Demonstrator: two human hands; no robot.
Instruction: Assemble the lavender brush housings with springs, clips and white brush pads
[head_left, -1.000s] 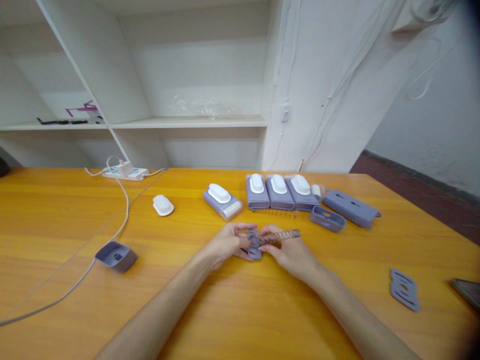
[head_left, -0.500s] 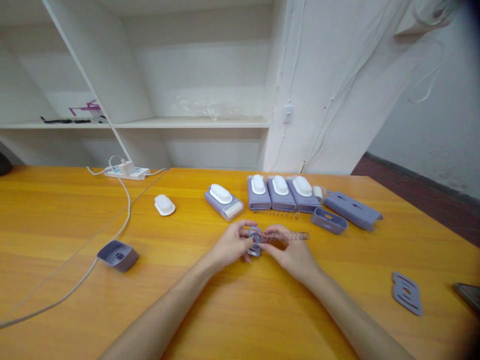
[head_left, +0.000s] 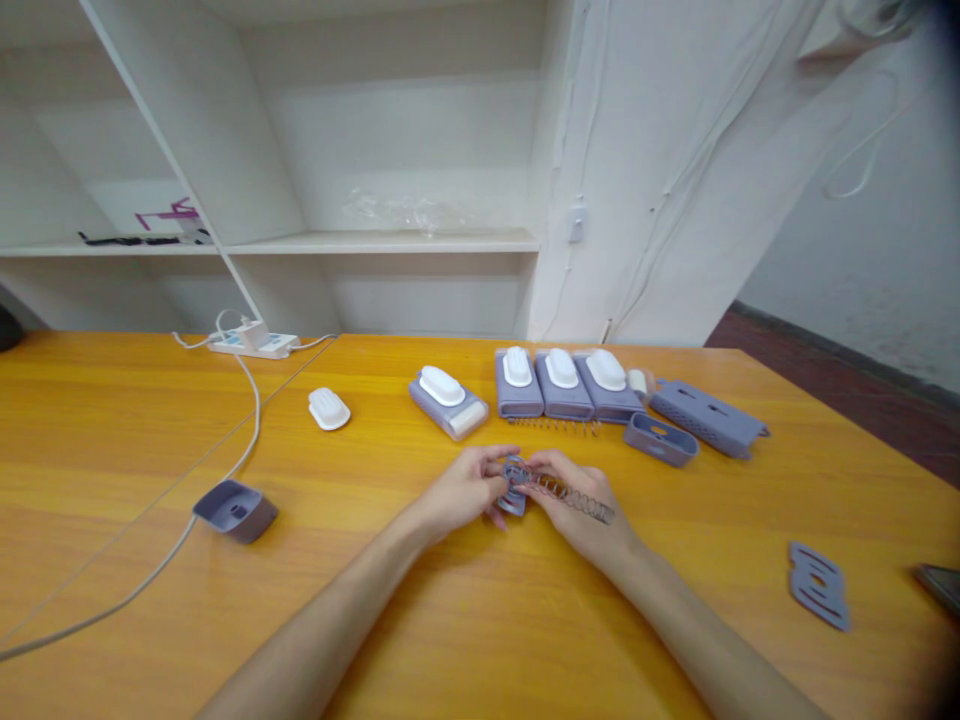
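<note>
Above the wooden table, my left hand (head_left: 463,492) pinches a small grey-purple slotted plate (head_left: 513,500) between thumb and fingers. My right hand (head_left: 581,505) is closed on a metal coil spring (head_left: 574,494), with thumb and fingertips near the plate. The spring's left end is at the plate's middle; fingers partly hide the contact. Its free end slants down to the right, over the back of my right hand. A second coil spring (head_left: 555,427) lies just beyond my hands. A similar slotted plate (head_left: 818,586) rests flat at the right.
Several purple cases with white caps (head_left: 561,370) stand at the back. A purple perforated shell (head_left: 708,418) and an oval purple cup (head_left: 660,440) lie right of them. At left are a white cap (head_left: 328,409), a purple cup (head_left: 235,511), a cable (head_left: 251,440) and a power strip (head_left: 255,340).
The spring's free end has swung downward, from nearly level to slanting down to the right. Both hands keep their hold and have barely shifted.
</note>
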